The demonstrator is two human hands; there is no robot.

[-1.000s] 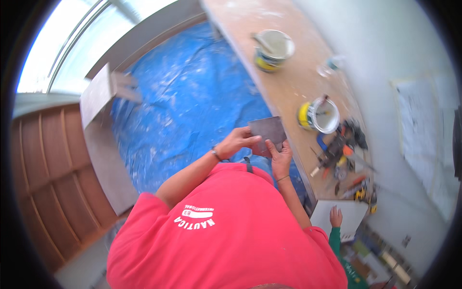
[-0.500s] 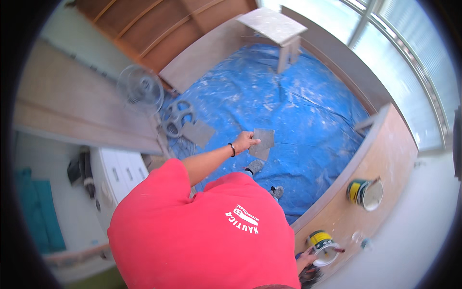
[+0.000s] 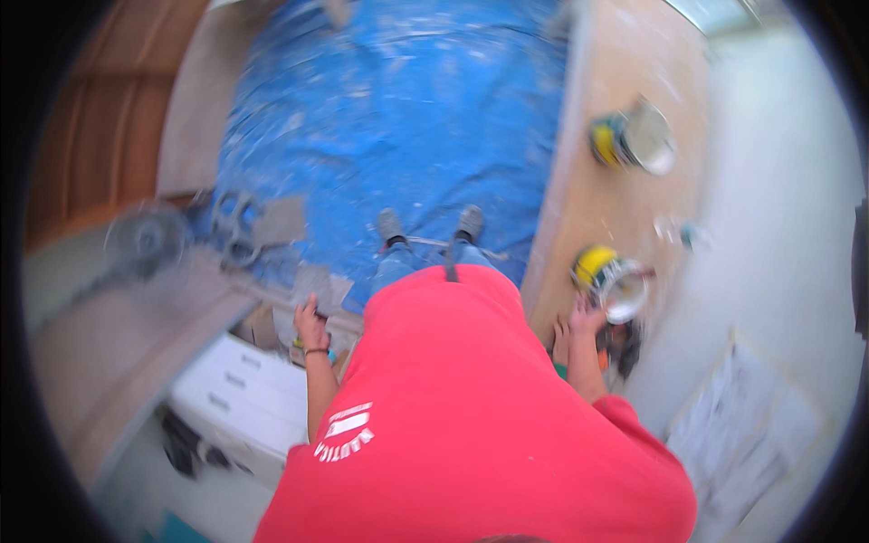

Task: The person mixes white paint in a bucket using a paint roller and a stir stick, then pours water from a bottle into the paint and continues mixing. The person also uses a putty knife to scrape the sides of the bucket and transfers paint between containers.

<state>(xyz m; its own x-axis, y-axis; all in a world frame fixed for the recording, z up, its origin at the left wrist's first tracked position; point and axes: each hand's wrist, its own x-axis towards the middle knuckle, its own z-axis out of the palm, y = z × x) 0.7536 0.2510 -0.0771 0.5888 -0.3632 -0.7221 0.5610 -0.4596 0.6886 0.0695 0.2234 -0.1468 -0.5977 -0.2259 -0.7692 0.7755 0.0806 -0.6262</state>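
Observation:
At the left, my left hand (image 3: 312, 328) pinches the edge of a thin grey sheet (image 3: 322, 287), which looks like sandpaper and lies just beyond the fingertips. On the right, the fingers of my right hand (image 3: 587, 319) are at the near rim of a yellow and dark green paint can (image 3: 594, 269). The can's pale inside faces me and a reddish handle sticks out over its edge. Motion smears both hands, so the exact finger positions are soft. My feet, in grey socks, stand on the blue sheeting (image 3: 398, 118).
A second paint can (image 3: 648, 140) stands farther along the wooden board (image 3: 606, 54) at my right. Leftward are a fan (image 3: 149, 237), a grey plastic frame (image 3: 233, 226), another grey sheet (image 3: 279, 221) and a white drawer unit (image 3: 244, 385). White sheeting (image 3: 747, 425) lies lower right.
The view has swung and tilted toward my body. My left hand has drawn back from over the blue sheeting to beside the drawers, grey sheet with it. My right hand stays at the near can.

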